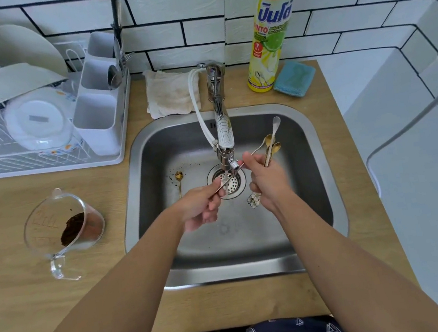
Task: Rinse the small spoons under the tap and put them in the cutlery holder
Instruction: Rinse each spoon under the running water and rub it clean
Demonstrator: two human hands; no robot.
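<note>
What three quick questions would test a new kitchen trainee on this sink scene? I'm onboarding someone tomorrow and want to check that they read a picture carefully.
1. True or false: a gold spoon lies loose on the floor of the sink, left of the drain.
2. Which hand holds a bundle of several spoons? A) left hand B) right hand C) neither
3. Fill in: the white cutlery holder stands on the ___ side of the sink.

Key
1. True.
2. B; the left hand pinches a single spoon under the tap.
3. Left, at the dish rack.
</note>
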